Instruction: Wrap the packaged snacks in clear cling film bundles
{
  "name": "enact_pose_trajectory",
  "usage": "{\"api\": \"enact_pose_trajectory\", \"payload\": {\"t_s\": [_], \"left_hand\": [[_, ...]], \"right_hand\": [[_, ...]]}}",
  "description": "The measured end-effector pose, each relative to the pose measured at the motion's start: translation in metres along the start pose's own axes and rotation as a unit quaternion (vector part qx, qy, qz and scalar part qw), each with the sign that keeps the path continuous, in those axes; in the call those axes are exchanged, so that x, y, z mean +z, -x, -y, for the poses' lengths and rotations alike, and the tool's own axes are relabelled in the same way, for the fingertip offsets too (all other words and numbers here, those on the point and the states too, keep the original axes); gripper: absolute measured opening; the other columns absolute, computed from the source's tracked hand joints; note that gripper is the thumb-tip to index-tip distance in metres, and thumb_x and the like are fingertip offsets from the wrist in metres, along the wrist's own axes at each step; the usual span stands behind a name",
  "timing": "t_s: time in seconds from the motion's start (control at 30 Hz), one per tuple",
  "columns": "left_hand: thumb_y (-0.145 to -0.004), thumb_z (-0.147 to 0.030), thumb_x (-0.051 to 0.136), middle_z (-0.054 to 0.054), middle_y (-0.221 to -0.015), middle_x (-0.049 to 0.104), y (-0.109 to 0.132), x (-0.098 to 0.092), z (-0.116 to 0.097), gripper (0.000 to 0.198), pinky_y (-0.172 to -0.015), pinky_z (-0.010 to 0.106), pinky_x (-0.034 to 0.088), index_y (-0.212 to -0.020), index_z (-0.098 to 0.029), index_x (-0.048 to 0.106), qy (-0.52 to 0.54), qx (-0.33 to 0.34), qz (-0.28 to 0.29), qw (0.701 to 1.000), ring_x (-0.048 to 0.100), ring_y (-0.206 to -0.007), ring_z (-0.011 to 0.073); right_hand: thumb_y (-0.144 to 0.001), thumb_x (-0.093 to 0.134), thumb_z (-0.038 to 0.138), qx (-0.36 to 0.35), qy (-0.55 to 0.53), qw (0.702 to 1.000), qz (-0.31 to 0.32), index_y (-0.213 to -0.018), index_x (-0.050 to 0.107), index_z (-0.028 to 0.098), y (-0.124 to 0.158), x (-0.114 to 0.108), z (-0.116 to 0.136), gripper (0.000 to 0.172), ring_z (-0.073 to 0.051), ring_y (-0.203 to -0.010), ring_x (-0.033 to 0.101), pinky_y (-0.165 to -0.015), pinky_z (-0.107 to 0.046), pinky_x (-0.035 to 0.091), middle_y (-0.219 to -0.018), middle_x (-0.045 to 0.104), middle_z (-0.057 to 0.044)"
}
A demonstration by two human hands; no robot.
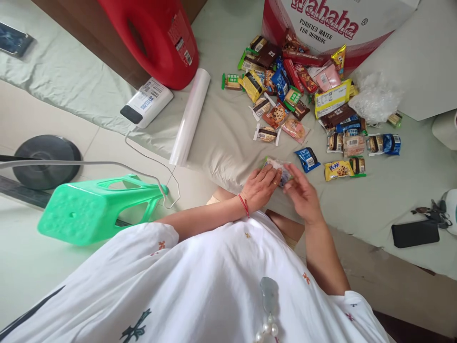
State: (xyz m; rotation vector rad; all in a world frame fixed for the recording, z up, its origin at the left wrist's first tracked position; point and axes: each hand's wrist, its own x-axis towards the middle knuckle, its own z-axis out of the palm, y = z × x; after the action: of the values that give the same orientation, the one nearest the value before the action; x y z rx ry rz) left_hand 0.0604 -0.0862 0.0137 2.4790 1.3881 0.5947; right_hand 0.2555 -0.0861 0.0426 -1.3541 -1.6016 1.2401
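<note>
A clear-wrapped bundle (285, 178) with white, purple and green showing lies on the cloth-covered surface near its front edge. My left hand (262, 186) rests over it, fingers pressed together and covering most of it. At the bundle's right side is my right hand (303, 193), with fingers and thumb apart. Its fingertips come close to the wrapping; whether they touch it I cannot tell. Just beyond the right fingers lies a blue snack packet (307, 159). A yellow biscuit packet (339, 170) sits farther right, touching a green-ended one (357, 166).
Several wrapped snacks (278, 114) lie piled before a Wahaha carton (321, 28), with crumpled clear plastic (376, 100) beside them. Leftward are a film roll (191, 116), a white device (148, 102) with a cable, and a red jug (167, 43). A green stool (96, 209) lies tipped over.
</note>
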Motion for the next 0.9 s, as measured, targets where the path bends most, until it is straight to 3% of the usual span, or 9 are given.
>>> {"api": "enact_pose_trajectory", "payload": {"t_s": [0.07,0.13,0.17,0.23,0.33,0.47,0.6,0.73,0.9], "left_hand": [[-0.105,-0.015,0.041,0.017,-0.14,0.067,0.002,0.003,0.005,0.051,-0.112,0.044,0.046,-0.155,-0.019,0.051,0.015,0.004,-0.001,1.0,0.051,-0.147,0.028],[-0.105,-0.013,0.041,0.017,-0.143,0.066,0.003,0.006,0.009,0.051,-0.115,0.044,0.045,-0.155,-0.019,0.051,0.03,0.005,-0.002,1.0,0.049,-0.15,0.0277],[-0.105,-0.013,0.041,0.017,-0.145,0.065,0.003,0.007,0.011,0.051,-0.117,0.045,0.044,-0.154,-0.019,0.052,0.035,0.008,-0.004,0.999,0.047,-0.151,0.0276],[-0.106,-0.015,0.041,0.017,-0.15,0.062,0.001,0.009,0.014,0.048,-0.121,0.046,0.042,-0.152,-0.018,0.055,0.04,0.018,-0.017,0.999,0.045,-0.153,0.0269],[-0.107,-0.018,0.039,0.017,-0.157,0.055,-0.005,0.013,0.019,0.048,-0.127,0.049,0.036,-0.153,-0.015,0.053,0.056,0.035,-0.029,0.997,0.04,-0.156,0.0259],[-0.104,-0.015,0.037,0.021,-0.167,0.04,-0.002,0.02,0.02,0.061,-0.132,0.054,0.029,-0.165,-0.012,0.03,0.088,0.049,-0.024,0.995,0.023,-0.163,0.0271],[-0.102,-0.014,0.038,0.026,-0.172,0.021,0.02,0.023,0.017,0.075,-0.13,0.061,0.028,-0.169,-0.01,0.006,0.104,0.036,-0.043,0.993,0.007,-0.165,0.0307],[-0.102,-0.015,0.042,0.026,-0.168,0.032,0.041,0.017,0.015,0.07,-0.131,0.061,0.026,-0.168,-0.009,0.018,0.064,0.047,-0.016,0.997,0.016,-0.163,0.0327],[-0.102,-0.02,0.047,0.023,-0.162,0.047,0.05,0.005,0.023,0.059,-0.131,0.06,0.024,-0.161,-0.012,0.042,0.026,0.011,0.058,0.998,0.035,-0.158,0.0324]], "right_hand": [[-0.104,0.05,0.051,-0.01,0.067,0.991,-0.117,-0.153,0.053,0.025,-0.009,-0.013,0.0,0.055,-0.024,-0.113,0.069,-0.098,-0.044,0.059,-0.148,0.063,-0.013],[-0.106,0.048,0.049,-0.03,0.15,0.974,-0.169,-0.148,0.06,0.024,-0.019,-0.02,0.001,0.05,-0.027,-0.122,0.065,-0.107,-0.049,0.054,-0.14,0.067,-0.013],[-0.106,0.048,0.049,-0.046,0.185,0.971,-0.145,-0.147,0.06,0.023,-0.024,-0.019,0.001,0.05,-0.027,-0.128,0.063,-0.111,-0.051,0.051,-0.14,0.067,-0.013],[-0.108,0.044,0.046,-0.09,0.223,0.97,-0.038,-0.151,0.057,0.021,-0.031,-0.012,0.001,0.051,-0.027,-0.139,0.056,-0.119,-0.052,0.045,-0.147,0.063,-0.014],[-0.11,0.037,0.043,-0.145,0.248,0.955,0.077,-0.161,0.041,0.019,-0.028,0.005,-0.001,0.057,-0.023,-0.154,0.041,-0.126,-0.051,0.038,-0.164,0.046,-0.015],[-0.108,0.041,0.048,-0.147,0.313,0.936,0.057,-0.17,0.016,0.016,-0.009,0.021,-0.007,0.073,-0.027,-0.161,0.028,-0.128,-0.056,0.034,-0.171,0.03,-0.02],[-0.109,0.038,0.045,-0.113,0.368,0.922,0.027,-0.17,0.014,0.017,0.002,0.032,-0.012,0.071,-0.028,-0.16,0.031,-0.126,-0.058,0.033,-0.17,0.033,-0.02],[-0.11,0.038,0.04,-0.123,0.388,0.914,0.008,-0.169,0.018,0.019,0.001,0.037,-0.016,0.066,-0.027,-0.159,0.033,-0.127,-0.055,0.032,-0.169,0.036,-0.018],[-0.105,0.048,0.05,-0.12,0.408,0.905,0.015,-0.17,0.011,0.015,0.002,0.039,-0.015,0.083,-0.031,-0.158,0.032,-0.126,-0.059,0.032,-0.171,0.03,-0.023]]}}
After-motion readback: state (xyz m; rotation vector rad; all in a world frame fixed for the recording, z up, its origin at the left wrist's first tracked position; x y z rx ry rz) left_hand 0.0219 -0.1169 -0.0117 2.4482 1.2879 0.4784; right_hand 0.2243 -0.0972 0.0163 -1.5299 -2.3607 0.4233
